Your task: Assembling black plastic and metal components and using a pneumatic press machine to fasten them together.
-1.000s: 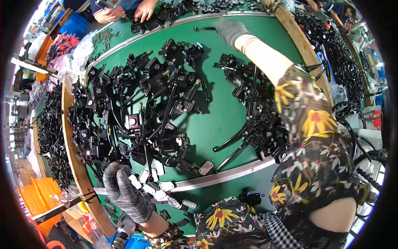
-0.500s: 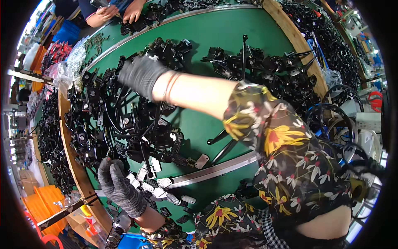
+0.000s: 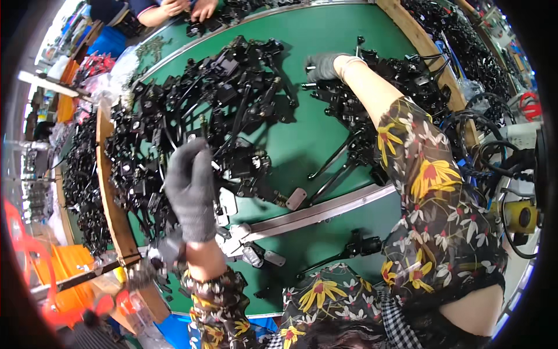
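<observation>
My left hand (image 3: 190,189), in a grey knit glove, is over the near side of a large heap of black lever assemblies (image 3: 232,87). Its fingers are bent and pressed together; whatever they hold is hidden. Small silver-white plates (image 3: 228,203) lie beside and below this hand. My right hand (image 3: 325,67), gloved too, reaches across to the far left edge of a second pile of black lever assemblies (image 3: 360,116). Blur hides its fingers, so a grip cannot be made out. A single black lever assembly (image 3: 349,247) lies near my body, beyond the metal rail.
A metal rail (image 3: 314,218) crosses the green table (image 3: 308,139). Wooden boards (image 3: 107,180) edge it, with more black parts outside them. Another person's hands (image 3: 189,9) work at the far left. Black hoses (image 3: 494,139) hang at right; orange bins (image 3: 72,267) stand at left.
My right hand has swung from the left heap to the right pile. My left hand has risen away from me and slightly right. A lever assembly near my body is now more fully visible.
</observation>
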{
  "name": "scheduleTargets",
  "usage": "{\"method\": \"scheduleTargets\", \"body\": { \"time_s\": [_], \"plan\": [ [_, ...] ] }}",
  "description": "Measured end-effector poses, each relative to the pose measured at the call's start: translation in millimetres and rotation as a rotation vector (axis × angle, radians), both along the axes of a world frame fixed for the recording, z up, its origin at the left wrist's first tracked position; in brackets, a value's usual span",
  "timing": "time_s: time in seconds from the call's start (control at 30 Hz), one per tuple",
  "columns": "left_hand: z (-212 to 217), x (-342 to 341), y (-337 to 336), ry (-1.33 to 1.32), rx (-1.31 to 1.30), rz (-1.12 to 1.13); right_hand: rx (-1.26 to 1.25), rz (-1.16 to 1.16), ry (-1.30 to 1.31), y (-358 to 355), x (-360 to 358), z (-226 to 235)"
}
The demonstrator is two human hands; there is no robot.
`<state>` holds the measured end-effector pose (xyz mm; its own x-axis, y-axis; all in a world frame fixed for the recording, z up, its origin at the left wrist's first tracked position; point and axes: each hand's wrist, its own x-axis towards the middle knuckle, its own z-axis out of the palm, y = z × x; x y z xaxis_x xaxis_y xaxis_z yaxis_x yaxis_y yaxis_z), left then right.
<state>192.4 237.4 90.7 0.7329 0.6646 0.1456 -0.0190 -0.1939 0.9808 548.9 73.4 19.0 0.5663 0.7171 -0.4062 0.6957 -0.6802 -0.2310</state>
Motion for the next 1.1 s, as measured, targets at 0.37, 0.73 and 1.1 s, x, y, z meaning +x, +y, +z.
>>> {"method": "scheduleTargets", "body": {
  "time_s": [0.37,0.73,1.1],
  "plan": [
    [-35.3,41.3,-6.7,0.333,0.459,-0.248,-0.046,0.145,-0.005,6.0,-173.2,3.6],
    [-94.1,53.1,24.2,0.310,0.273,-0.264,0.364,0.176,-0.394,-71.0,-339.1,36.2],
    [-49.8,84.6,-20.0,0.726,0.784,0.474,0.772,-0.432,-0.282,-330.1,-508.5,-39.4]
  ]
}}
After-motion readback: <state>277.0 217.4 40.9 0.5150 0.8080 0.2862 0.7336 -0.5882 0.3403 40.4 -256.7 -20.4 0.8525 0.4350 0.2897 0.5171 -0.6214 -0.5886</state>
